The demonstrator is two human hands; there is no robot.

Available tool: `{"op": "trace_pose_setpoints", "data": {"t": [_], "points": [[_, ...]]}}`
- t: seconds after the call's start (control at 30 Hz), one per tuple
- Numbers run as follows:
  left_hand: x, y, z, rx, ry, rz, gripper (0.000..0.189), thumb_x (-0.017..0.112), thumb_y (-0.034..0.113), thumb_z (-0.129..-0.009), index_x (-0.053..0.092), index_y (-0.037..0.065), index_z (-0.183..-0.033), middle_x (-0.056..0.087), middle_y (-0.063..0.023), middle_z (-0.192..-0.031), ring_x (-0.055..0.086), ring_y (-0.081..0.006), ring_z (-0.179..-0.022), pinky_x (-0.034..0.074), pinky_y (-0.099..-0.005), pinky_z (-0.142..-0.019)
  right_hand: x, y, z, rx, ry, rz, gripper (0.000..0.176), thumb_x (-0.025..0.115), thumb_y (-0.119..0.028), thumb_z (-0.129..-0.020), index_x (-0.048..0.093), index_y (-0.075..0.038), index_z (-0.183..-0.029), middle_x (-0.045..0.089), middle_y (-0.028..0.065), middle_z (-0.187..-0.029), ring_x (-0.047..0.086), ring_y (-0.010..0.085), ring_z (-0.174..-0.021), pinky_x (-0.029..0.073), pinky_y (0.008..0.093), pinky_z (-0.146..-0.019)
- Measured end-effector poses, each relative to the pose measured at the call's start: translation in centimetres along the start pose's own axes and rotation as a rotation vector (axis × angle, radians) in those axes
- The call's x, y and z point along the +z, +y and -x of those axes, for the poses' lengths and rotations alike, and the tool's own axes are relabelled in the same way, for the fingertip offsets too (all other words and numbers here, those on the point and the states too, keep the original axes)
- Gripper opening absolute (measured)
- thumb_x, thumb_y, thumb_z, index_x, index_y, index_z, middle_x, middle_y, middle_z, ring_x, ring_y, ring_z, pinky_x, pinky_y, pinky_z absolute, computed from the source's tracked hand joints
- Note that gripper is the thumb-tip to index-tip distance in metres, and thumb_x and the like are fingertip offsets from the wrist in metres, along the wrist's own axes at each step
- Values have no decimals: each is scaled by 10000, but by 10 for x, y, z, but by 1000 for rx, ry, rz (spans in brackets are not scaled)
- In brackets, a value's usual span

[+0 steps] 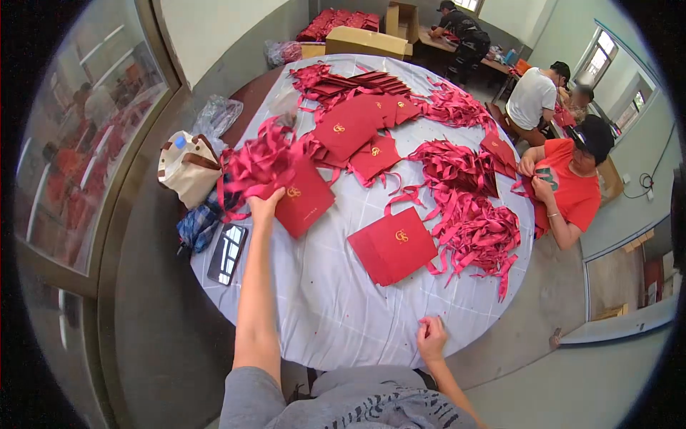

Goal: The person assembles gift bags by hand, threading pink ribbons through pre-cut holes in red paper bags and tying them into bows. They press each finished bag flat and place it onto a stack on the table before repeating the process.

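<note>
My left hand point(265, 202) reaches over the left side of the table, its fingers closed on a red gift bag point(306, 199) with a gold logo. Pink-red ribbon handles point(264, 161) bunch up loosely just beyond that hand. Near the table's front edge rests my right hand point(431, 338), its fingers curled in with nothing showing in them. Above it on the cloth lies another red gift bag point(393, 247), flat, logo side up. To its right are stacked bags with a heap of tangled ribbons point(477, 232).
More red bags point(346, 125) fan out at the table's back. A phone point(228, 254), a blue plaid cloth point(198, 227) and a cream tote bag point(188, 166) sit at the left edge. A person in a red shirt point(572, 187) works at the right edge. Cardboard boxes point(368, 41) stand behind.
</note>
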State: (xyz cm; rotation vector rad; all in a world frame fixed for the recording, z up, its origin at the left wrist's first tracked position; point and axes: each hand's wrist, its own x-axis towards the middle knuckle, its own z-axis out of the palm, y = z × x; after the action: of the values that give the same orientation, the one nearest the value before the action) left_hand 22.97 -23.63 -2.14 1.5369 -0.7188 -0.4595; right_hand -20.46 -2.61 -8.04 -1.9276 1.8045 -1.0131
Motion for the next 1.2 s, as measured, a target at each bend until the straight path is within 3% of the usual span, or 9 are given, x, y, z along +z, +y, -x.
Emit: {"op": "trace_pose_setpoints", "data": {"t": [0.03,0.1,0.37,0.57,0.63,0.7,0.77,0.9,1.2], "points": [[-6,-73,-37,-65,-75,-271,834,824,266,-564,395,-100,-1178,512,-233,-1130,522,-336,-1028,411,-395,-897,-1,0,1,9,-4,0,110,516,-11,-720,566,-52,-809,515,118,-718,523,293,-594,428,380,-537],[-2,-93,-35,-30,206,-419,912,826,328,-548,358,-133,-1181,446,-287,-1193,459,-381,-1108,359,-410,-959,-1,3,0,-14,5,22,109,520,-12,-719,568,-58,-805,521,115,-721,528,290,-598,431,377,-535],[6,-76,7,80,124,-351,809,788,390,-614,411,-134,-1102,474,-296,-1107,460,-401,-1063,355,-415,-940,-1,3,1,-24,12,22,97,542,-24,-727,564,-73,-808,545,107,-724,547,280,-612,438,361,-533],[0,-61,35,42,91,-675,702,774,301,-651,423,-118,-1091,501,-280,-1046,477,-422,-1001,374,-458,-890,-5,-1,1,24,4,2,102,546,-33,-732,564,-81,-820,531,101,-728,546,280,-607,425,388,-527],[11,-11,80,307,150,-735,650,742,241,-679,414,-93,-1131,464,-285,-1107,456,-412,-1041,365,-456,-901,-2,0,1,33,3,-7,106,548,-35,-732,564,-83,-826,532,100,-736,548,283,-609,425,391,-527],[40,1,110,576,-39,-517,547,692,159,-713,436,-44,-1152,472,-236,-1103,458,-378,-1010,365,-424,-897,-1,3,3,29,-4,0,111,553,-42,-728,563,-82,-831,534,102,-750,550,285,-610,427,393,-528],[66,9,131,635,-414,-475,524,703,232,-724,494,-16,-1136,514,-187,-1089,457,-360,-1039,370,-420,-900,-1,3,3,15,16,16,109,551,-44,-727,562,-81,-829,537,104,-758,552,287,-612,432,395,-534],[106,30,171,569,-688,-649,706,743,316,-670,443,11,-1233,468,-168,-1230,430,-350,-1131,360,-448,-922,-3,3,3,-6,30,-2,105,545,-44,-729,562,-81,-825,540,105,-757,558,290,-622,439,396,-541],[100,51,220,780,-653,-505,558,712,96,-663,506,78,-1182,449,-169,-1232,446,-346,-1111,354,-435,-936,0,6,6,-42,124,-23,107,551,-29,-734,584,-79,-822,528,77,-710,535,218,-537,420,346,-489]]}}
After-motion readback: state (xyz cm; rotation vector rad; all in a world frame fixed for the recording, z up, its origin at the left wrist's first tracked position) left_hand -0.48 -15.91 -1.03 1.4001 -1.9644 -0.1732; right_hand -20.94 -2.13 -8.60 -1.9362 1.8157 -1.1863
